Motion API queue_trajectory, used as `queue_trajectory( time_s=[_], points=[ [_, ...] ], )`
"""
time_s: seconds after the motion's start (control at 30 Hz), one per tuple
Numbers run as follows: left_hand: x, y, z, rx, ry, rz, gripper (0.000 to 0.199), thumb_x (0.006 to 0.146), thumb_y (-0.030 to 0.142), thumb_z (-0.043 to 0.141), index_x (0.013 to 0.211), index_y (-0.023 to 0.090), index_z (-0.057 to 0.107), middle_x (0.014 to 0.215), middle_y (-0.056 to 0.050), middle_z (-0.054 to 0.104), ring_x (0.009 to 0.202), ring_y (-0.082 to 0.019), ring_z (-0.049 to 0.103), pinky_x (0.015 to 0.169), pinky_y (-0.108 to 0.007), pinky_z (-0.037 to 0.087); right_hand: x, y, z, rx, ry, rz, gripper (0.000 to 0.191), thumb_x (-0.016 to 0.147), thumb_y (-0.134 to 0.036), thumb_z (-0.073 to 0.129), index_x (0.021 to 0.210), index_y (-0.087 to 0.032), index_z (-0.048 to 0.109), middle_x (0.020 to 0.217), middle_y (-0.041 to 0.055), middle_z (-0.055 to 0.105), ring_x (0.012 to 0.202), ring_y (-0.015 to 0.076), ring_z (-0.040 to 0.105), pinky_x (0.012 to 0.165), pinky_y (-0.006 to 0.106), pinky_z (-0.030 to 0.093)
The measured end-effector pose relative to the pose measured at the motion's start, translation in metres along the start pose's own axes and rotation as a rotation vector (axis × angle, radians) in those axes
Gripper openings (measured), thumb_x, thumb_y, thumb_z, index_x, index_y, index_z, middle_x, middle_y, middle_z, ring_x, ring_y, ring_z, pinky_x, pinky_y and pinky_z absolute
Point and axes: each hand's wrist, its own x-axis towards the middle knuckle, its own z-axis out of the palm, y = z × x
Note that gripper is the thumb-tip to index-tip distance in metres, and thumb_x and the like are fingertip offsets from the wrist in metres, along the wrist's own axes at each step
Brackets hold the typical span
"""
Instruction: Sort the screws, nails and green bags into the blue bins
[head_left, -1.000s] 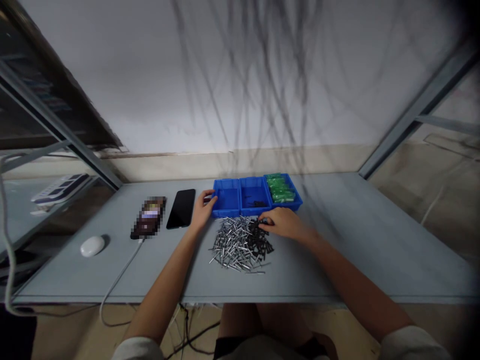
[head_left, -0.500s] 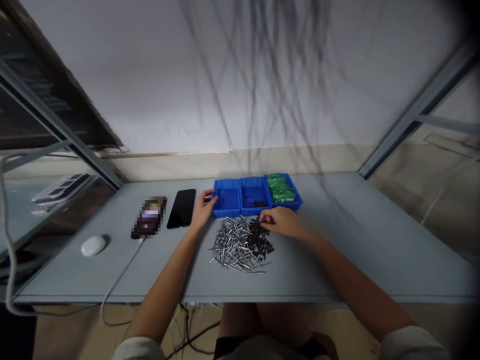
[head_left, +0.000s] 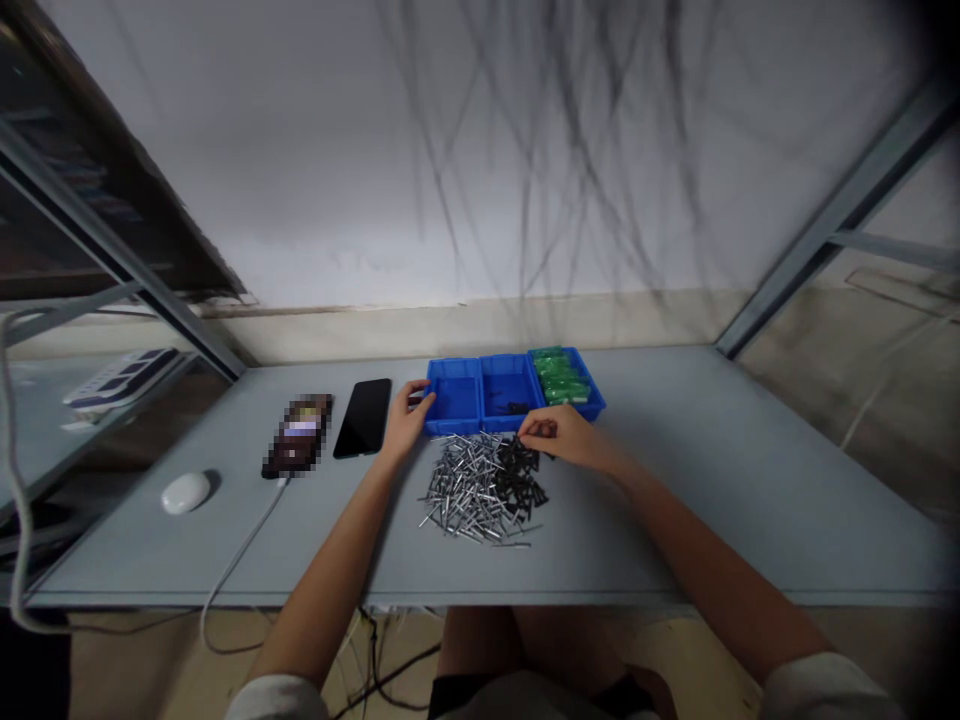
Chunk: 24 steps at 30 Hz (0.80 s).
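Note:
My left hand [head_left: 407, 422] is at the left wall of the left blue bin [head_left: 452, 425], its thumb and fingertips bent against the rim. My right hand [head_left: 568, 436] is closed in a pinch just above the black screw-like pieces [head_left: 517, 480], near the front of the middle blue bin [head_left: 510, 372]. What its fingertips hold, if anything, is too small to make out. Beside the black pieces, a heap of thin silver metal pins [head_left: 469, 490] lies on the table. A few dark pieces lie in the middle bin.
Green packets [head_left: 561, 378] fill the right blue bin [head_left: 596, 400]. Left of my hand lie a black phone [head_left: 364, 418], a second phone on a cable [head_left: 300, 435] and a white rounded case [head_left: 186, 493]. A wall stands behind the grey table [head_left: 600, 560].
My right hand has shifted slightly up at the edge of the black pieces, its fingers still pinched. The left hand has stayed at the bin.

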Motion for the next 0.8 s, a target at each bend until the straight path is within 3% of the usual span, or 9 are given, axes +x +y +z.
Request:
queue_trajectory(
  time_s=[0.33, 0.8],
  points=[
    [0.0007, -0.0018, 0.0002, -0.005, -0.001, -0.007, 0.041, 0.071, 0.042, 0.065, 0.104, 0.018, 0.065, 0.114, -0.01, 0.065, 0.09, -0.02, 0.062, 0.084, -0.037, 0.05, 0.0007, -0.0034, -0.0042, 0.249, 0.111, 0.044, 0.016, 0.071, -0.033, 0.07, 0.073, -0.018, 0.066, 0.057, -0.0006, 0.061, 0.047, 0.0101, 0.051, 0.043, 0.023, 0.039],
    [-0.0001, -0.001, -0.0012, -0.008, -0.002, -0.01, 0.041, 0.07, 0.043, 0.066, 0.103, 0.019, 0.066, 0.112, -0.009, 0.067, 0.089, -0.02, 0.061, 0.077, -0.033, 0.049, 0.0069, -0.001, -0.0068, 0.508, 0.296, 0.018, 0.024, 0.062, -0.039, 0.076, 0.066, -0.019, 0.064, 0.069, 0.0037, 0.072, 0.041, 0.0078, 0.048, 0.036, 0.021, 0.039]
  ],
)
